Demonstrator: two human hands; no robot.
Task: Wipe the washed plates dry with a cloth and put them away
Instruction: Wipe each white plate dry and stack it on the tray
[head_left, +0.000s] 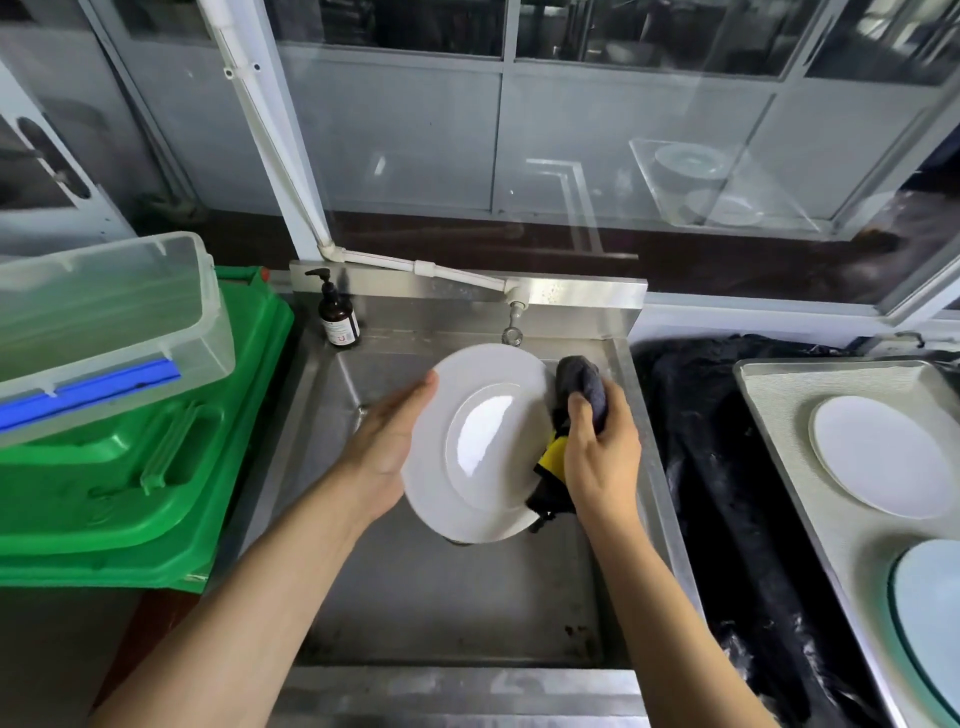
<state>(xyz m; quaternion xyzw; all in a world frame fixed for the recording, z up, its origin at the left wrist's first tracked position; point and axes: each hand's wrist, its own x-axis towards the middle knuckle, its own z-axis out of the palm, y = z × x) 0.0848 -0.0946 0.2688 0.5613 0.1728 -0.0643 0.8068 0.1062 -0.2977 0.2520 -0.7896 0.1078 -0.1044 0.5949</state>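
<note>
Over the steel sink (447, 613) I hold a white plate (480, 441) tilted up on edge, its face toward me. My left hand (392, 447) grips the plate's left rim, thumb on the front, fingers hidden behind it. My right hand (602, 447) grips a bunched dark grey cloth (584, 387) with a yellow patch, held against the plate's right rim. Part of the cloth hangs down below my right hand.
A metal tray (779, 410) at the right carries a white plate (883, 457) and a pale blue plate (930, 623); black plastic sheeting (727, 493) lies between tray and sink. A clear lidded box (104, 322) sits on a green bin (156, 467) at the left. A brown pump bottle (337, 317) and the tap (514, 317) stand at the sink's back.
</note>
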